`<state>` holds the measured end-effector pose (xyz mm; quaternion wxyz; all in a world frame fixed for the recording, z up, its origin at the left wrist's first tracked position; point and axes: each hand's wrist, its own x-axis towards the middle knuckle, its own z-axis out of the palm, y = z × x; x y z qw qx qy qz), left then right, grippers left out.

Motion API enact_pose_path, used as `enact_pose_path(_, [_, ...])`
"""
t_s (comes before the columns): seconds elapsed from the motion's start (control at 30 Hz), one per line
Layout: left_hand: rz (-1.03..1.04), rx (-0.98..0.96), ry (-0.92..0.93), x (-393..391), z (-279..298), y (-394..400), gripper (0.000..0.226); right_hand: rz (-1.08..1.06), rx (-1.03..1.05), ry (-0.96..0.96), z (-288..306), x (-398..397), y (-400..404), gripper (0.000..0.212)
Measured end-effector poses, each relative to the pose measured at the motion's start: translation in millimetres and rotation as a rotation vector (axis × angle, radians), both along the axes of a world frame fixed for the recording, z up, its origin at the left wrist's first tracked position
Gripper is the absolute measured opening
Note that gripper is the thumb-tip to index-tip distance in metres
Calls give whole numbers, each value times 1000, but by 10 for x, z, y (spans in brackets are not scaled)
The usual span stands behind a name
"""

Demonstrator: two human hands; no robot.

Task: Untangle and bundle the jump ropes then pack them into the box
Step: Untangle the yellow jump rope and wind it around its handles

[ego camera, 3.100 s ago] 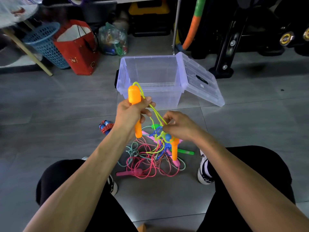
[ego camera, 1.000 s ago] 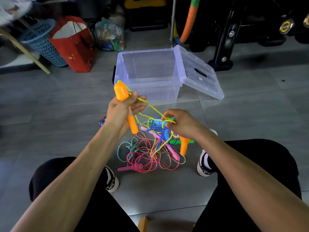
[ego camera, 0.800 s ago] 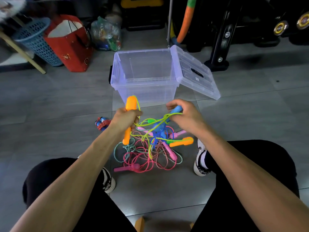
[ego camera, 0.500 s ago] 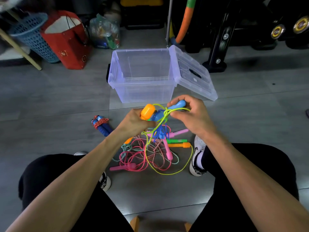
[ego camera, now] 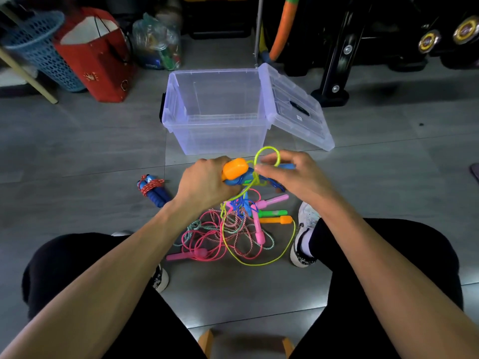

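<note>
On the floor (ego camera: pixel 77 156) between the person's shoes lies the tangle of jump ropes (ego camera: pixel 233 229) — pink, teal-speckled and blue cords crossing one another, with pink, green and orange handles sticking out on its right side and a loose yellow-green cord (ego camera: pixel 259 263) looping wide along its near edge. Just above the pile, the left hand (ego camera: pixel 204 185) is curled round an orange handle (ego camera: pixel 234 168), its cap poking out past the thumb side; the right hand (ego camera: pixel 293 177) pinches a small loop of the same yellow-green cord between thumb and fingertips, and a blue handle (ego camera: pixel 286 166) seems to be tucked in that grip too, though I cannot tell how firmly. The cord runs down from the hands into the knot of blue cord below. To the left, apart from the pile, a blue-handled rope (ego camera: pixel 153 189) already lies wrapped in its red cord. Beyond the hands stands the clear box (ego camera: pixel 217 141), nothing in it that I can see, its lid (ego camera: pixel 298 110) hanging open to the right. The risk, as I judge it, is in pulling: the yellow-green cord threads through the blue knot, so lifting hard could cinch that knot tighter or drag the whole pile up — and the second orange handle (ego camera: pixel 277 219), lying free on the floor, could catch on the pink cords as it trails.
</note>
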<state>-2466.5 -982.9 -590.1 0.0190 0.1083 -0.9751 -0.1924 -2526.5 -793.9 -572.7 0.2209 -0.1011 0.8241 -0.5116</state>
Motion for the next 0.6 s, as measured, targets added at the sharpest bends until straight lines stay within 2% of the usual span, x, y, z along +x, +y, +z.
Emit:
enact_pose_path(0.1, [-17, 73, 30, 30, 8, -13, 36, -18, -20, -31, 6, -45, -12, 14])
enact_pose_path(0.2, [-29, 66, 45, 51, 17, -81, 41, 187, 13, -60, 39, -129, 25, 20])
enact_pose_path(0.3, [-78, -8, 55, 78, -8, -145, 47, 356, 135, 1, -5, -134, 36, 23])
enact_pose_path(0.4, [-114, -73, 28, 88, -39, -149, 46, 332, 124, -3, -71, -102, 16, 12])
enact_pose_path(0.6, [-98, -129, -16, 74, -82, -180, 43, 311, 34, 5, -68, -94, 38, 14])
